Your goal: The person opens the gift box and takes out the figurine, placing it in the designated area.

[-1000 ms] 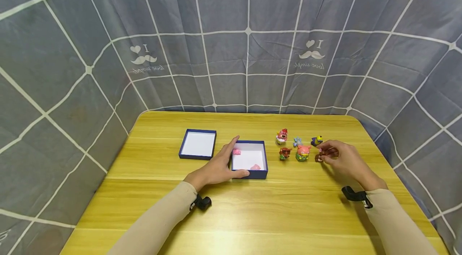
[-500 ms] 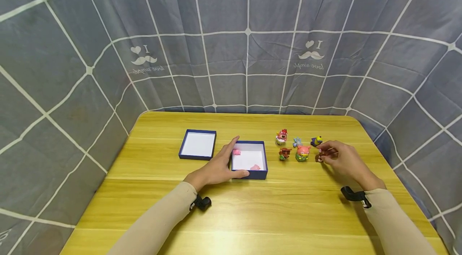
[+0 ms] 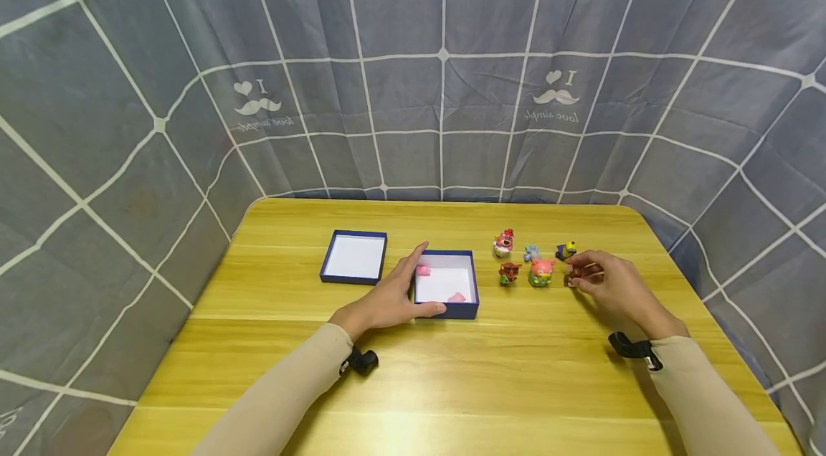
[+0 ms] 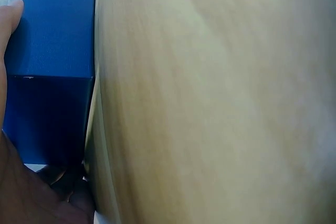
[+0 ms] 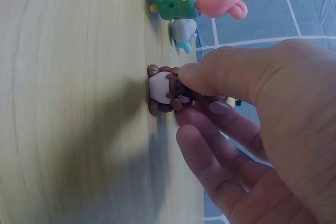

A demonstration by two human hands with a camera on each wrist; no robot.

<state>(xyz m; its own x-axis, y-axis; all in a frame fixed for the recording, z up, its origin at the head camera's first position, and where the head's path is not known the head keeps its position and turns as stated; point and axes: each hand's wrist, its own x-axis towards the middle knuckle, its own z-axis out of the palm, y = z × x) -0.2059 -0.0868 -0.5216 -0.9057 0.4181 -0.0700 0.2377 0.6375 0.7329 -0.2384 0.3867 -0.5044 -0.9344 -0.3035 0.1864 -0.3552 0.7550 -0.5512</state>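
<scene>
In the head view, my left hand (image 3: pixel 383 300) holds a dark blue box (image 3: pixel 461 310) with a white inside by its left side, thumb along the front wall. Two small pink figurines lie in the box, one pink figurine (image 3: pixel 457 297) near the front wall and another pink figurine (image 3: pixel 422 271) by the left wall. My right hand (image 3: pixel 616 287) pinches a brown toy figurine with a white belly (image 5: pixel 160 87) between thumb and fingers. In the right wrist view its feet are at the tabletop, and the fingers partly hide its head.
A blue-rimmed white lid (image 3: pixel 353 257) lies left of the box. Between box and right hand stand a pink-and-green figurine (image 3: pixel 540 273), a red-brown figurine (image 3: pixel 508 273), a pink-faced figurine (image 3: pixel 503 244) and a grey-blue figurine (image 3: pixel 532 253). A yellow-and-dark figurine (image 3: pixel 566 250) is behind the right fingers.
</scene>
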